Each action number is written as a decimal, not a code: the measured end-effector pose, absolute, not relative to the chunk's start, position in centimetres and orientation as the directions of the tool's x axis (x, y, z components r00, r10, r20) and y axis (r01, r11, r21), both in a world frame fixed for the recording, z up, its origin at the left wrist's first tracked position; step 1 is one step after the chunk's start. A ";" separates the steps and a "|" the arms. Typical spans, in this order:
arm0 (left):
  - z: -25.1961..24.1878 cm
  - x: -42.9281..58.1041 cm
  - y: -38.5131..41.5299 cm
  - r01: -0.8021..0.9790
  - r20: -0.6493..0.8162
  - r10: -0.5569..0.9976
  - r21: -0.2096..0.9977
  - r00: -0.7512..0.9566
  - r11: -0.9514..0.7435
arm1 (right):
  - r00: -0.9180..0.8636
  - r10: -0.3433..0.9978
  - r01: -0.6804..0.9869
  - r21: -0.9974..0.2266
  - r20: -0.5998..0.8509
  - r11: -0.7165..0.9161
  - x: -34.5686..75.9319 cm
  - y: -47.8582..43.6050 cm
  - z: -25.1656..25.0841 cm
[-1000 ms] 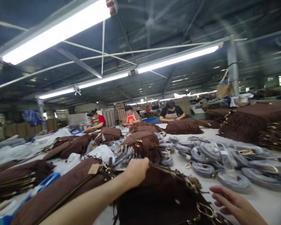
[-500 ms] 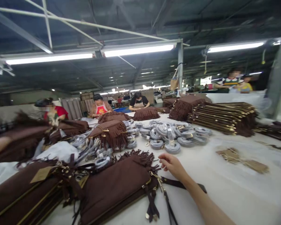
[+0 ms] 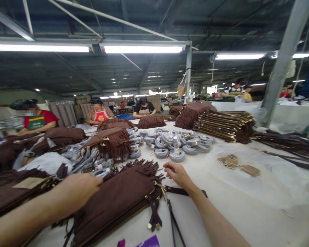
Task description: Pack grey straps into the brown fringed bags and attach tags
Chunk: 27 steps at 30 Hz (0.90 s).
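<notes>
A dark brown fringed bag (image 3: pixel 115 199) with a gold zipper, tassels and a wrist strap lies in front of me on the white table. My left hand (image 3: pixel 79 192) is over the bag's left upper edge; motion blurs it and its fingers are hidden from view. Just beyond the fringe at the bag's right end is my right hand (image 3: pixel 179 174), fingers loosely bent and slightly apart, with nothing visible in them. Beneath that forearm runs a dark strap (image 3: pixel 180 190). At the left, more brown bags (image 3: pixel 12 192) lie stacked, a tan tag (image 3: pixel 29 183) on top.
Coiled grey-wrapped straps (image 3: pixel 170 144) lie mid-table, with a stack of zippered bags (image 3: pixel 221 125) behind. Tan tags (image 3: pixel 240 164) rest on clear plastic (image 3: pixel 273 185) at right. A purple piece (image 3: pixel 149 242) shows at the front edge. Several people work across the table.
My left hand has come in from the far left to the bag in front. My right hand keeps its pose beside the fringe. The view has shifted, and a purple piece now shows below.
</notes>
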<state>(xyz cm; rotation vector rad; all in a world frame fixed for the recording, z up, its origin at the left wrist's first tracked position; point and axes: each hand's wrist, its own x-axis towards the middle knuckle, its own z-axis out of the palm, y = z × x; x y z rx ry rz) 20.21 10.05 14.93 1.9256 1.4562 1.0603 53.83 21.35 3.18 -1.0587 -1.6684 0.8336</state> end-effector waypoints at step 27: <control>7.9 28.7 12.3 0.622 0.154 0.605 -0.109 0.781 -0.775 | -0.622 0.634 0.536 -0.341 0.460 0.772 49.0 17.4 3.9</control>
